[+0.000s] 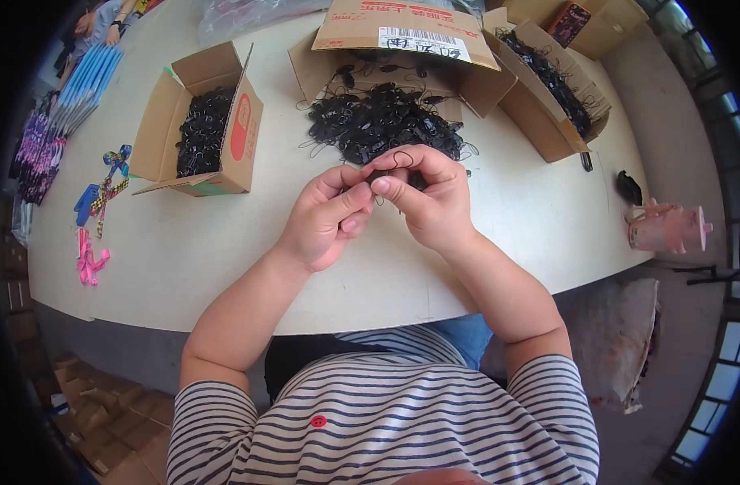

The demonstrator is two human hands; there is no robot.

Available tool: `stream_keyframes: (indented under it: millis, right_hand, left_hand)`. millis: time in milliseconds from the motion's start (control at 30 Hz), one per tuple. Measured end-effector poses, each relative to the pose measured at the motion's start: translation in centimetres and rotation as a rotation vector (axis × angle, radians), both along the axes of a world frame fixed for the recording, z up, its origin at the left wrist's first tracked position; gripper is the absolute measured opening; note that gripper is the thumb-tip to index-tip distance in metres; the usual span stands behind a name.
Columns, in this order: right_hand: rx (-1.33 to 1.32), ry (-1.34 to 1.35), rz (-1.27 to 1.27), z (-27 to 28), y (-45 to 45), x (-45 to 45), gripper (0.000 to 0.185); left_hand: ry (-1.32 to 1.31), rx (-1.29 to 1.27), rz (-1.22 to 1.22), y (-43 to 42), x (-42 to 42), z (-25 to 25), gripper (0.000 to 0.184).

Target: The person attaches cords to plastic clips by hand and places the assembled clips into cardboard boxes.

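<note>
My left hand (325,217) and my right hand (435,198) meet at the near edge of a heap of small black pieces with thin cord loops (378,121). Thumbs and fingers of both hands are pinched together on one such looped black piece (380,175). A thin dark loop stands up over the right fingers, and a bit of cord hangs below the fingertips. Most of the held piece is hidden by my fingers. The heap spills out of a cardboard box (346,28) lying with its opening toward me.
An open carton (245,145) of black pieces stands at left, another long box (540,133) at right. Coloured straps (91,259) lie on the left side of the table (265,291). A pink cup (669,229) is at the right edge. Another person's hand (113,34) shows upper left.
</note>
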State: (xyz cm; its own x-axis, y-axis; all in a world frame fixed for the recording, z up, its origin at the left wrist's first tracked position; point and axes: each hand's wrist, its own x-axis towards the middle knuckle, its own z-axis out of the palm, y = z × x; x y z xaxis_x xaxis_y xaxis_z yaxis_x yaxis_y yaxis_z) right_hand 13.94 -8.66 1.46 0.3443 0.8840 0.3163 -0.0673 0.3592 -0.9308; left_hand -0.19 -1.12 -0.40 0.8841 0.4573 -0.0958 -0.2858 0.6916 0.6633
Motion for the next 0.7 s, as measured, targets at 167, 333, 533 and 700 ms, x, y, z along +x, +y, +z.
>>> stream_keyframes:
  millis: [167,333,533,700]
  right_hand:
    - [-0.051,-0.025,0.066,0.1,-0.1,0.4,0.014]
    - [-0.121,-0.034,0.124,0.3,0.1,1.3,0.013]
    - [-0.031,-0.069,0.097,-0.1,0.5,1.4,0.013]
    - [-0.078,-0.093,0.102,-0.1,0.2,1.5,0.013]
  left_hand:
    - [-0.011,-0.032,-0.025,0.0,-0.1,0.0,0.014]
    - [0.034,-0.071,-0.034,0.0,-0.1,-0.2,0.013]
    - [0.052,-0.074,-0.036,0.3,0.0,-0.3,0.012]
    - [0.067,-0.082,-0.038,0.3,0.0,-0.4,0.012]
